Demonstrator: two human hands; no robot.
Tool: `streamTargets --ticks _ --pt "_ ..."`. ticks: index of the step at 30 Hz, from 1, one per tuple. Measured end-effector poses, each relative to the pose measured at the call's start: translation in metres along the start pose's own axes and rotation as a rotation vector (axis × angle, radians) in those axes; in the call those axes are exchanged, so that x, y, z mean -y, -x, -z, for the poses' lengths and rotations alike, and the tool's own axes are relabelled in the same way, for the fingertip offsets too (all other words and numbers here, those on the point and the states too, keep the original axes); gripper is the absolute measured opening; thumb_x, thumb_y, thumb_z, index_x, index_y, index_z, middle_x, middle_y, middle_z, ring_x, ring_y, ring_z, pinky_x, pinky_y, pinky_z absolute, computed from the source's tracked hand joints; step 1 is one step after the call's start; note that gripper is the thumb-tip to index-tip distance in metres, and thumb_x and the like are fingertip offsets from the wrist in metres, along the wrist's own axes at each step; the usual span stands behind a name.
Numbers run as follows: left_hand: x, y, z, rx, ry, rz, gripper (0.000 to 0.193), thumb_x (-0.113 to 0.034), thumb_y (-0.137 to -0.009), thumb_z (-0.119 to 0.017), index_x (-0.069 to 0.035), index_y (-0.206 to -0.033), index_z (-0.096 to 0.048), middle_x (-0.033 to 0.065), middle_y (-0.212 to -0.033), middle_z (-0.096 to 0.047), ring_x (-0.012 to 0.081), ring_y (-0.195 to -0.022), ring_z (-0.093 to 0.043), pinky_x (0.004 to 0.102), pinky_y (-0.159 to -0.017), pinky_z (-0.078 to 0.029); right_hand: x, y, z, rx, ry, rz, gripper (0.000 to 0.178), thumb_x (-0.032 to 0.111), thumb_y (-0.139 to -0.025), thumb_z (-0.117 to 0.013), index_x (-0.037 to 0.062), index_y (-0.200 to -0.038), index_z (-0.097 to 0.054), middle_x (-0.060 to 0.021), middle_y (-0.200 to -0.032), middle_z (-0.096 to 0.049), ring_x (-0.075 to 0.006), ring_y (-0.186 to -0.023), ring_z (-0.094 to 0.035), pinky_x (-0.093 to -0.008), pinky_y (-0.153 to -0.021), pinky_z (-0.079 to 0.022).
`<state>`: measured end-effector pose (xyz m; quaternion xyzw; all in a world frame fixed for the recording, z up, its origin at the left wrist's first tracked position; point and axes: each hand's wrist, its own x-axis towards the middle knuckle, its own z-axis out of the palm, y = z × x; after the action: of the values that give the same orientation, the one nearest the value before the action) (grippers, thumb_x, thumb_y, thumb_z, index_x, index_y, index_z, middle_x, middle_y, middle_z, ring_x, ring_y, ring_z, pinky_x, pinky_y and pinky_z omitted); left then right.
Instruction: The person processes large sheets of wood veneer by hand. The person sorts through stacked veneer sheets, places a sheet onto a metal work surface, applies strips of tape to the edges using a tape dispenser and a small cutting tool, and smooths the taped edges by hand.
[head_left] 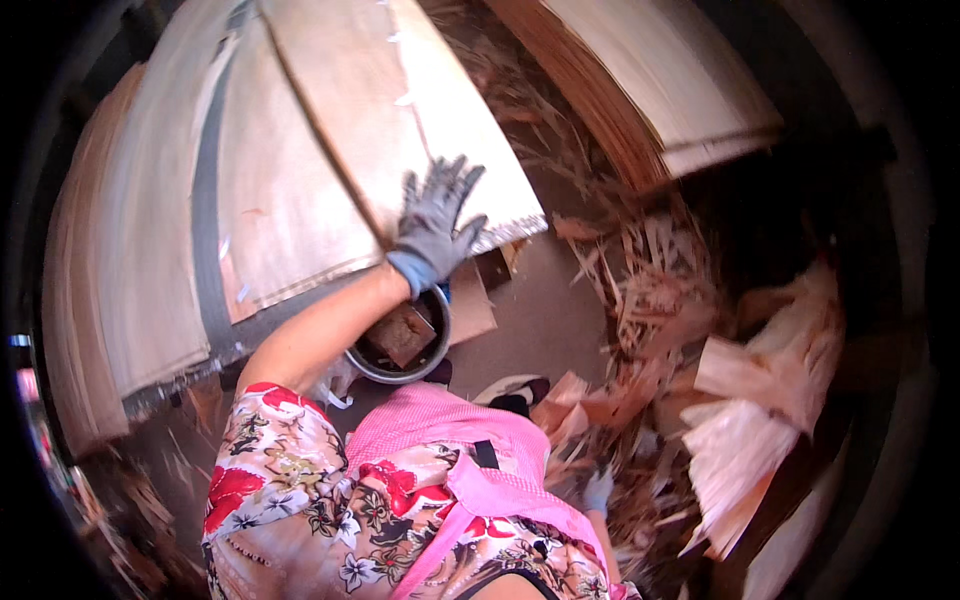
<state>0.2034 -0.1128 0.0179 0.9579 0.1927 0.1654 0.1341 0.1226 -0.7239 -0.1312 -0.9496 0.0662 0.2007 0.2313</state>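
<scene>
My left hand [437,222], in a grey glove with a blue cuff, lies flat with fingers spread on a stack of pale wood veneer sheets [300,190]. It rests near the stack's front right corner, and I see nothing in its grasp. Just below my left wrist stands a round dark bucket [441,357] with a brown block [402,336] in it. My right hand [598,490], in a light glove, hangs low beside my pink apron [440,425], over wood scraps. It is small and blurred, so its fingers cannot be made out.
A second veneer stack [670,80] lies at the far right. Splintered veneer strips [660,285] litter the floor between the stacks. Larger torn sheets [745,440] are heaped on the right. A brown flat piece [474,308] lies beside the bucket.
</scene>
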Motion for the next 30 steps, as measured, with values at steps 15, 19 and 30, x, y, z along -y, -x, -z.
streamTargets --ticks 15,19,30 --pt "0.177 0.335 0.091 -0.663 1.044 1.071 0.035 -0.011 -0.091 -0.063 -0.008 -0.125 -0.055 0.0115 -0.108 -0.066 0.0287 -0.081 -0.071 0.0332 -0.055 -0.057 0.607 -0.006 -0.111 0.253 0.207 1.322 0.043 0.026 -0.091 -0.066 0.0094 -0.130 -0.053 -0.0206 -0.112 -0.065 -0.0368 -0.097 -0.066 -0.0451 -0.079 -0.052" --pt "0.139 0.307 0.097 -0.568 1.547 1.246 0.035 -0.029 -0.096 -0.058 -0.010 -0.126 -0.053 0.0118 -0.110 -0.063 0.0295 -0.070 -0.071 0.0349 -0.049 -0.055 0.618 -0.007 -0.132 0.256 0.364 1.279 0.035 0.023 -0.084 -0.071 0.0108 -0.110 -0.051 -0.0176 -0.103 -0.065 -0.0375 -0.093 -0.065 -0.0489 -0.074 -0.052" --pt "0.153 0.280 0.069 -0.712 2.016 1.158 0.029 -0.035 -0.099 -0.052 -0.016 -0.117 -0.066 0.0062 -0.102 -0.072 0.0230 -0.086 -0.070 0.0387 -0.071 -0.057 0.542 -0.015 -0.078 1.276 -0.703 0.282 0.037 0.032 -0.102 -0.051 0.0058 -0.126 -0.059 0.0003 -0.073 -0.054 -0.0088 -0.054 -0.047 -0.0246 -0.048 -0.037"
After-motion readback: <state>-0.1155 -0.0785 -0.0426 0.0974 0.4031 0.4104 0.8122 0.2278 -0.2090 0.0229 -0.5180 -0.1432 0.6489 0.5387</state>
